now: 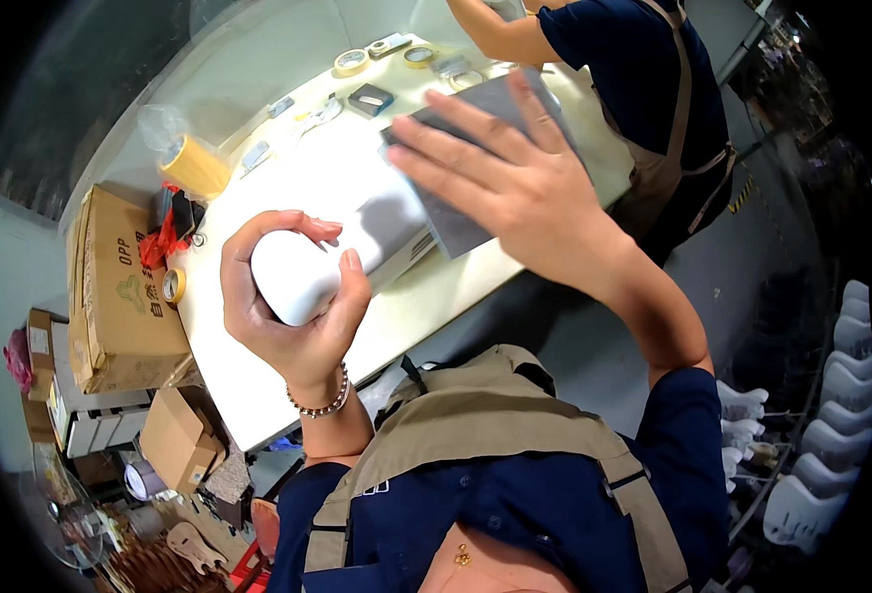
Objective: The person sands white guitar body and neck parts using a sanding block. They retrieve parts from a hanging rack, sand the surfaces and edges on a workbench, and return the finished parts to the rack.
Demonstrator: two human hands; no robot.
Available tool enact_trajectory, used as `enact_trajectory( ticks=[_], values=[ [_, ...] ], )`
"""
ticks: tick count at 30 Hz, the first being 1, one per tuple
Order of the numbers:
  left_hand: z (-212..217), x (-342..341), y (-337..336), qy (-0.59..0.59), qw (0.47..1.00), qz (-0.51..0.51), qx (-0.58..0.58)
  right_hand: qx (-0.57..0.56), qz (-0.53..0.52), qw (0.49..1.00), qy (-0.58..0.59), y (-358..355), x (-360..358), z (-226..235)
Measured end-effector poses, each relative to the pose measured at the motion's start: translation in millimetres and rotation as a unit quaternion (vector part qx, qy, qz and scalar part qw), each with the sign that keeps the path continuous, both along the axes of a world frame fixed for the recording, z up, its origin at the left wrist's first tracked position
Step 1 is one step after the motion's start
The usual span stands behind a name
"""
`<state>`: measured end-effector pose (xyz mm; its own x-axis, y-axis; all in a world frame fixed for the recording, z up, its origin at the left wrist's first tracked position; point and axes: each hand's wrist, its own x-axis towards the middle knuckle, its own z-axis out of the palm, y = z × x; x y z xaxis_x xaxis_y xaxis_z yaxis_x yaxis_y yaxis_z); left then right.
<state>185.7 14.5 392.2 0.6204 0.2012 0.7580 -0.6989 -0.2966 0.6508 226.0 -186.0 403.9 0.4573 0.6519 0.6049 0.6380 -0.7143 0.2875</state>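
Observation:
My left hand (288,296) wraps round a smooth, glossy white rounded object (292,272), thumb and fingers curled about its sides; its exact kind I cannot tell. Just beyond it on the table is a white block-like thing (386,210) with dark stripes on its near side. My right hand (515,178) is open with the fingers spread, palm down, over a dark grey flat sheet (456,222). Whether the palm touches the sheet is hidden.
A white table (268,381) lies before me. Tape rolls (352,62), a small dark box (371,99) and a yellow roll (195,166) sit along its far and left sides. A cardboard box (124,296) stands at left. Another person (643,89) works at far right.

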Motion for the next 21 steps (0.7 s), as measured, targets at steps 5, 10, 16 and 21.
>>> enact_trajectory(
  ticks=[5,10,16,21],
  values=[
    [-3,2,19,0.008,0.999,-0.029,-0.02,-0.052,-0.059,0.996,-0.048,-10,17,2],
    [-7,4,37,-0.005,0.998,-0.061,-0.023,0.124,-0.037,0.992,0.003,-36,4,16],
    [-6,5,25,-0.007,0.997,-0.075,0.0,0.414,0.098,0.869,0.251,10,-3,-48],
    [-3,3,24,-0.012,0.995,-0.086,0.039,0.381,0.147,0.857,0.314,-8,2,-55]
  ],
)
